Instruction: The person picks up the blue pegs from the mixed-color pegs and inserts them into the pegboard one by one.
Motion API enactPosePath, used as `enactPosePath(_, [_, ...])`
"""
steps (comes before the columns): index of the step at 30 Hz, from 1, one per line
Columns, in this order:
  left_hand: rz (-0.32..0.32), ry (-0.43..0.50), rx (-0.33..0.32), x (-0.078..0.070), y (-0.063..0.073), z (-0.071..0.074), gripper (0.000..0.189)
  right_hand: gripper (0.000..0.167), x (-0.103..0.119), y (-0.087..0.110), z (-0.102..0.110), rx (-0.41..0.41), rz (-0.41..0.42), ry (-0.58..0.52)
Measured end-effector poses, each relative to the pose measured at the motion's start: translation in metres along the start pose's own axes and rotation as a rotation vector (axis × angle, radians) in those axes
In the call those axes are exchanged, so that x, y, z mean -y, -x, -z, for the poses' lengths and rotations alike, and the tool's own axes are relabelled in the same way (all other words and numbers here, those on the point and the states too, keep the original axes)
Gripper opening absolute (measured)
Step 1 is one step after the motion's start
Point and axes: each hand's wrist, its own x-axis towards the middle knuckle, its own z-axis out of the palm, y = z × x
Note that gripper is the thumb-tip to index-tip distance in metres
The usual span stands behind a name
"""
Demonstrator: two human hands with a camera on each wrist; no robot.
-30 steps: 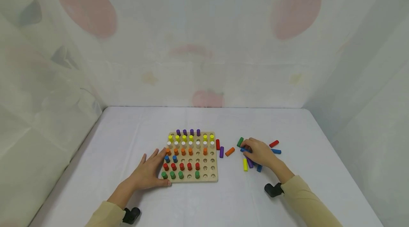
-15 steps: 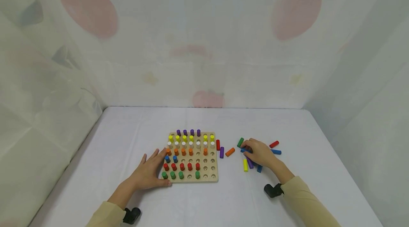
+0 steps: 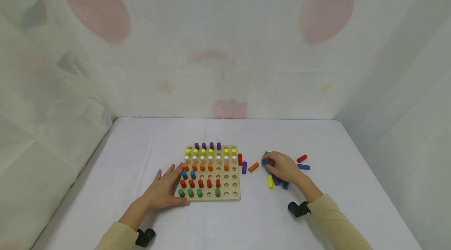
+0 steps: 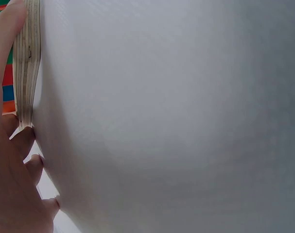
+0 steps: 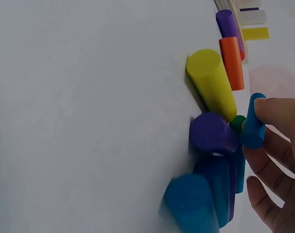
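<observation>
A wooden pegboard [image 3: 229,197] stands on the white table with rows of coloured pegs upright in its holes. My left hand [image 3: 163,189] rests along its left side, fingers spread, thumb at the near left corner; the left wrist view shows the thumb over the layered board edge [image 4: 28,58]. To the right of the board, my right hand [image 3: 286,168] pinches a blue peg [image 5: 254,126] between thumb and fingers above a loose pile. Under and beside that hand lie a yellow peg [image 5: 211,82], a purple peg [image 5: 210,133] and several blue ones; a green peg [image 3: 265,154] is partly hidden.
Between board and pile lie a red peg [image 3: 240,159], a purple peg [image 3: 244,168] and an orange peg [image 3: 253,167]. Beyond the right hand are another red peg [image 3: 302,158] and a blue peg [image 3: 303,167]. A patterned curtain [image 3: 225,66] rises behind the table's far edge.
My right hand has shifted slightly left with the blue peg pinched in it, now covering part of the green peg. The left hand and the board have stayed put.
</observation>
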Motion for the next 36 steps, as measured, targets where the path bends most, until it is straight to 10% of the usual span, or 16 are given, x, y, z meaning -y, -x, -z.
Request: enactPosePath(36, [0.024, 0.008, 0.021, 0.002, -0.002, -0.001, 0.120, 0.028, 0.061, -0.036, -0.007, 0.007, 0.113, -0.092])
